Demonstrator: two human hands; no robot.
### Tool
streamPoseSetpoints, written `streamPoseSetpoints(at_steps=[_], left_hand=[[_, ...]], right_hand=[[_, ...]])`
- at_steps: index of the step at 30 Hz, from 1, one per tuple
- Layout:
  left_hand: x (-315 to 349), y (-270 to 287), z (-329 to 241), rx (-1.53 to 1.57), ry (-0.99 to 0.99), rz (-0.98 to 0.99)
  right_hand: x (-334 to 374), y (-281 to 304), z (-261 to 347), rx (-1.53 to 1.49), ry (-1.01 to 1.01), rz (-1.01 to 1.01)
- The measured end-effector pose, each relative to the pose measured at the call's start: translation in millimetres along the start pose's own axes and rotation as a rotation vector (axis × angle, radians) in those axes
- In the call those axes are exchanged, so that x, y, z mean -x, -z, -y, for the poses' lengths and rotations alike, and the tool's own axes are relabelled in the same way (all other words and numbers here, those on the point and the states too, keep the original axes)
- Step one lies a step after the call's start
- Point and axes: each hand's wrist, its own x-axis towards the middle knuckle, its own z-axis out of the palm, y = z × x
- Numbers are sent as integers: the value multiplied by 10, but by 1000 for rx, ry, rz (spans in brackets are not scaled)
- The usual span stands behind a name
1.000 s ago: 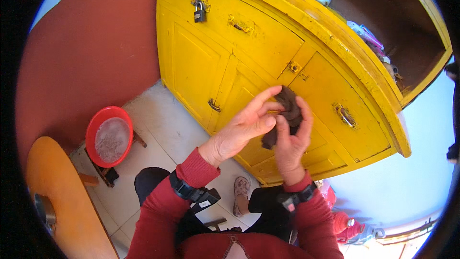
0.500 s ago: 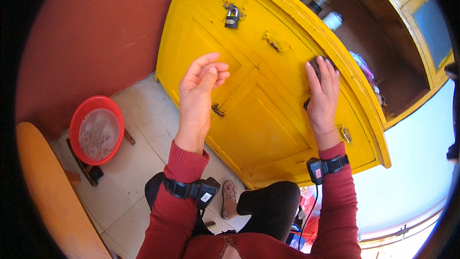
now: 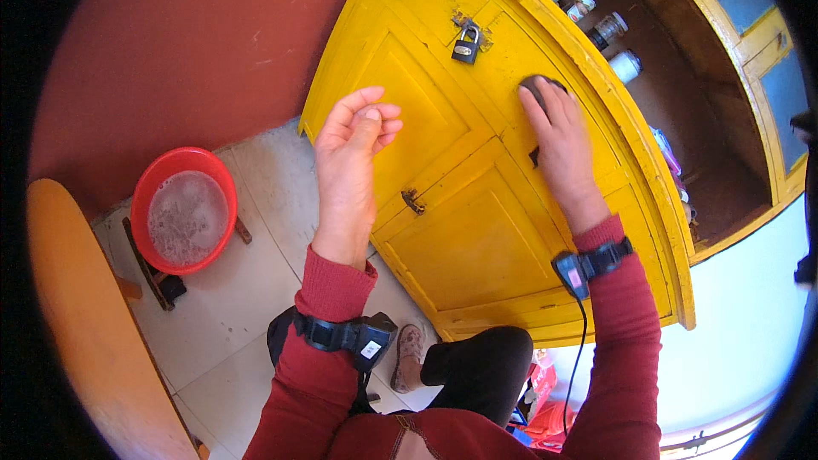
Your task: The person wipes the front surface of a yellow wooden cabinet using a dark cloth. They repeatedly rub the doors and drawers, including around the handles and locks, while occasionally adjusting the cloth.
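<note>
Under the fingers of my right hand (image 3: 558,140) is a dark, rounded pad (image 3: 540,90), perhaps a cloth or scrubber, held against the drawer front of a yellow wooden cabinet (image 3: 464,243). The palm and fingers cover most of that pad. My left hand (image 3: 349,153) is raised in front of the cabinet's left door, its fingers loosely bent and apart, with nothing seen in it. A dark padlock (image 3: 466,45) hangs from a hasp near the cabinet's top, left of my right hand. Lower down, a metal latch (image 3: 412,202) sits between the two doors.
A red basin (image 3: 186,211) of cloudy, sudsy water stands on a low stool at the left. An orange rounded board (image 3: 81,315) fills the lower left. Jars and bottles (image 3: 607,30) stand on the open shelf above the cabinet. Red plastic items (image 3: 545,400) lie by my knee.
My right hand has slid the dark pad left and slightly up along the drawer front, toward the padlock. The left hand keeps nearly the same pose. The view has shifted a little.
</note>
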Motion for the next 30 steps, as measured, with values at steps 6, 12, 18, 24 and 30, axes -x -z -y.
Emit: streamPoseSetpoints(at_steps=[6,12,18,24,30], left_hand=[[21,9,100,-2,45,11],[-25,82,186,-70,59,-31],[4,97,164,-72,41,-65],[26,50,227,-52,89,-35],[-77,208,219,-80,78,-89]], right_hand=[[124,-84,151,97,117,7],[-296,-647,360,115,68,-23],[897,-221,389,68,77,132],[1040,-242,495,54,49,183],[156,-702,555,78,123,120]])
